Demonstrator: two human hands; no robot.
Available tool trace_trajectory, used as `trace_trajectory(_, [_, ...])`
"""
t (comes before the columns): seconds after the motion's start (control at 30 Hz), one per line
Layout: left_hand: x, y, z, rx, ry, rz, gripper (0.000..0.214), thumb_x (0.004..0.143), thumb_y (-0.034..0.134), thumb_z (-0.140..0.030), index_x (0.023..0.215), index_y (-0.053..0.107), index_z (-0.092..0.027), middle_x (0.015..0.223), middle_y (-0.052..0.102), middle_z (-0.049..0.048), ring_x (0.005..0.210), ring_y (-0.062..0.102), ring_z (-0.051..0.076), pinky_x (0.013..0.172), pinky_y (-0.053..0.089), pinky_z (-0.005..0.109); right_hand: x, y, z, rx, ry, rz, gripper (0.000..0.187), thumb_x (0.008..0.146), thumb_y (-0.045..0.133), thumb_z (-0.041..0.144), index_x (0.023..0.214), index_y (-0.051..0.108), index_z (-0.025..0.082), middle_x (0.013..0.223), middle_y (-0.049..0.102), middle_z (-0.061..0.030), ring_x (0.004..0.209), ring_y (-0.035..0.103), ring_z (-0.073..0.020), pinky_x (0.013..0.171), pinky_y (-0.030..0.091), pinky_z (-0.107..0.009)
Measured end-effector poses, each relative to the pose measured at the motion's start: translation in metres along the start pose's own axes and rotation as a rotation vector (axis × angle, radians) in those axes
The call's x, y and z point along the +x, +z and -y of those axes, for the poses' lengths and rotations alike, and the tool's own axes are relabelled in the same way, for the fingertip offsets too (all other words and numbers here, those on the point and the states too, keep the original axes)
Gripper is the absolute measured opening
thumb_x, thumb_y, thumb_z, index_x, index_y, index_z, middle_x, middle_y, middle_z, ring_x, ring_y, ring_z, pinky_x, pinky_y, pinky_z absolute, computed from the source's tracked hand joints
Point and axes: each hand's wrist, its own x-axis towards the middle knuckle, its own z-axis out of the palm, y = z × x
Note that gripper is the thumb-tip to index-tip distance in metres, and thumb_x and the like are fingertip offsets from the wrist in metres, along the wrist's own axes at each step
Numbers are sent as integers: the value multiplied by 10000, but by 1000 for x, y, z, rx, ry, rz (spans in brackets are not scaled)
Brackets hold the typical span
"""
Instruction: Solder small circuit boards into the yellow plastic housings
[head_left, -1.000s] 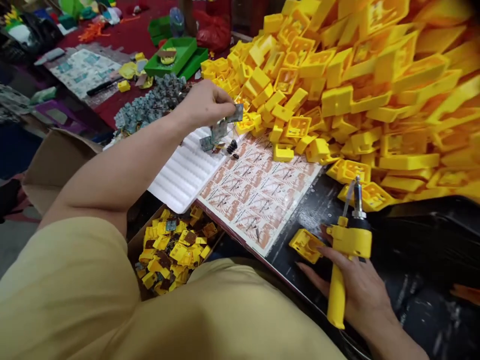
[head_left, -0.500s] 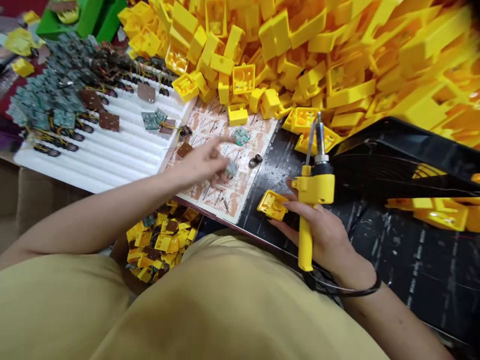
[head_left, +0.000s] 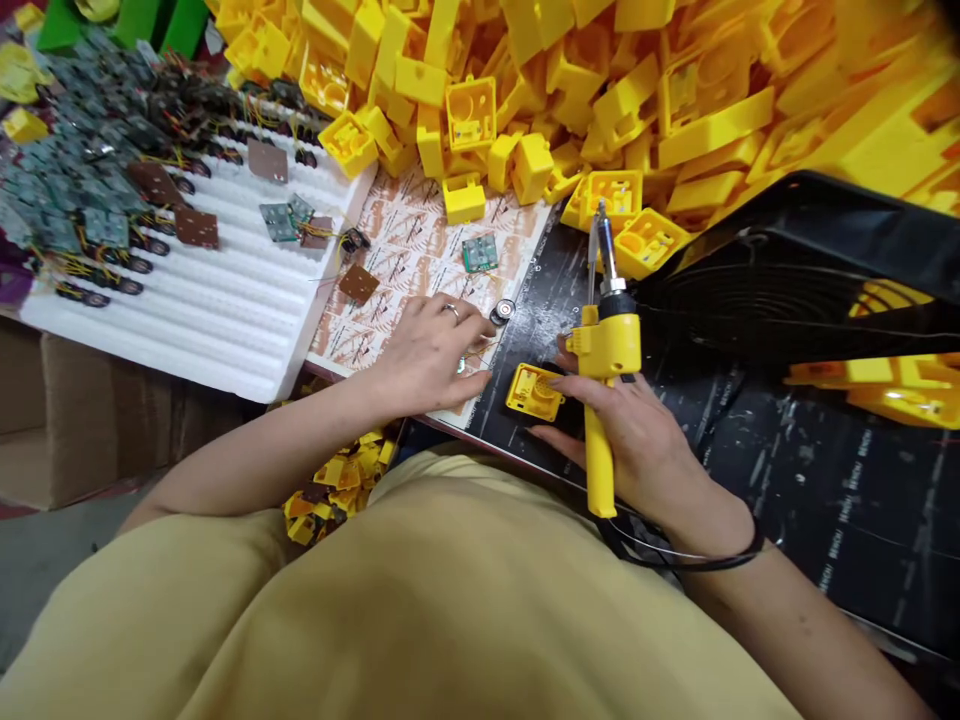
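My left hand [head_left: 431, 350] rests low over the patterned sheet, its fingers curled over a small circuit board [head_left: 461, 365] that they mostly hide. A thin wire runs from there toward a small round speaker [head_left: 502, 312] just beyond the fingertips. In my right hand [head_left: 637, 430] is a yellow soldering gun [head_left: 609, 345], tip pointing up and away from me. The thumb and fingers of that same hand also reach around an open yellow plastic case [head_left: 534, 392] on the black tabletop. Another green circuit board [head_left: 480, 254] lies flat farther back on the sheet.
Yellow cases [head_left: 465, 110] are heaped along the back. At the left, white ribbed foam [head_left: 225, 310] carries many wired boards [head_left: 82, 170] and speakers. A brown board [head_left: 359, 285] lies on the patterned sheet [head_left: 405, 220]. A black fan [head_left: 795, 270] stands at right.
My left hand has come down and nearer to me, closing over the circuit board. The speaker by it has turned. My right hand still holds the soldering gun by the case.
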Motion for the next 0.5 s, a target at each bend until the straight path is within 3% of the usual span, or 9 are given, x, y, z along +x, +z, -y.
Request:
trace_trajectory(0.13, [7, 13, 4, -185, -38, -19, 204, 891, 546, -318, 927, 707, -198, 967, 722, 46, 995, 611, 240, 928, 392, 415, 1, 1, 0, -2, -5, -9, 445, 869, 676, 198, 1262, 468, 223, 1039, 674, -74, 1039, 651, -229, 918, 549, -411])
trace_trajectory(0.3, [5, 5, 5, -291, 64, -30, 178, 908, 560, -293, 859, 718, -227, 912, 761, 10, 957, 637, 187, 977, 359, 390, 7, 3, 4, -32, -11, -67, 430, 858, 706, 237, 1237, 503, 222, 991, 700, -52, 882, 683, -197, 918, 549, -403])
trace_trajectory(0.4, [5, 3, -1, -214, 58, -18, 153, 893, 600, -310, 854, 732, -243, 859, 767, -1, 914, 634, 202, 946, 365, 411, 8, -12, 17, -55, 28, -188, 389, 799, 765, 208, 1143, 582, 213, 896, 719, -22, 750, 683, -161, 815, 555, -317])
trace_trajectory(0.5, [7, 3, -6, -239, 73, 2, 138, 881, 602, -257, 886, 729, -204, 840, 764, 12, 828, 655, 177, 842, 439, 335, -4, -43, 33, -34, 66, -224, 236, 830, 735, 206, 1048, 646, 217, 765, 698, 16, 651, 659, -121, 638, 515, -228])
